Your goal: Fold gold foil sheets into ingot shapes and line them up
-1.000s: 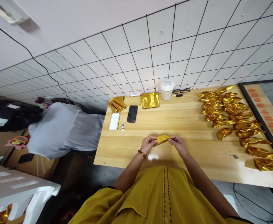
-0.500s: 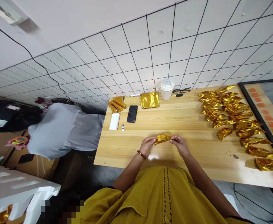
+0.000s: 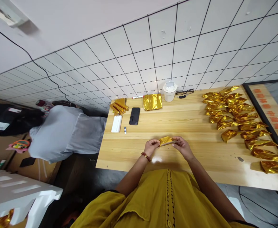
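Note:
A small folded piece of gold foil paper [image 3: 165, 141] is stretched between my two hands, just above the wooden table [image 3: 134, 152] near its front edge. My left hand [image 3: 151, 146], with a beaded bracelet on the wrist, pinches its left end. Closed on the right end is my right hand [image 3: 183, 147], thumb below and fingers on top. A pale strip shows along the foil's lower edge. Farther back lies a flat stack of gold foil sheets [image 3: 152, 102]. Folded gold foil pieces [image 3: 231, 109] stand in rows on the right side of the table.
At the back left are gold foil strips [image 3: 119, 106], a black phone [image 3: 134, 116], a white power bank [image 3: 116, 123] and a small stick [image 3: 125, 130]. A white lidded cup [image 3: 170, 91] and glasses [image 3: 188, 91] stand by the tiled wall. A grey-covered chair [image 3: 65, 133] adjoins the table's left.
The foil has tilted or folded over between my hands, and its lower edge now shows pale. My right fingers have moved farther over its right end. The table items stay put.

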`<action>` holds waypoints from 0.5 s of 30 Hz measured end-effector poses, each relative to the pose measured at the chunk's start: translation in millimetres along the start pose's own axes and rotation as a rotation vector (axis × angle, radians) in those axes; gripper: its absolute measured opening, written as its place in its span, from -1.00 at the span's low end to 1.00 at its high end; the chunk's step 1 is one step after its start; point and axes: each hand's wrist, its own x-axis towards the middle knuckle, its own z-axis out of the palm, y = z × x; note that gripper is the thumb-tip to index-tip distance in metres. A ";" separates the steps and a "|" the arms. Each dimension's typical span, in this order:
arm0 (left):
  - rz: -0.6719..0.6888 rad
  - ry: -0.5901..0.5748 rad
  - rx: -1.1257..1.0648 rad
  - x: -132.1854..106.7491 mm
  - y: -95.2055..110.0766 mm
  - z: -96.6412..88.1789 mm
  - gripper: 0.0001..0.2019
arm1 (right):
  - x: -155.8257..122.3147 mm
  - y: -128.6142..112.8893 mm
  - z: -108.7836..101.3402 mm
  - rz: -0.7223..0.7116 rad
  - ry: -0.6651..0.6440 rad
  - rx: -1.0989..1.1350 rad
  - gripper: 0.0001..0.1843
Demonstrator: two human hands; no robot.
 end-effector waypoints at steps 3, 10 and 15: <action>0.045 -0.089 0.097 -6.4 4.8 2.3 -0.76 | 2.5 1.1 0.0 0.010 0.062 0.015 -0.50; 0.174 -0.168 0.185 -17.2 8.7 10.5 -0.72 | 4.6 3.3 -3.5 0.055 0.205 -0.001 -0.49; 0.171 -0.146 0.167 -12.4 2.3 9.1 -0.66 | 0.3 -5.1 -3.0 0.042 0.131 0.019 -0.51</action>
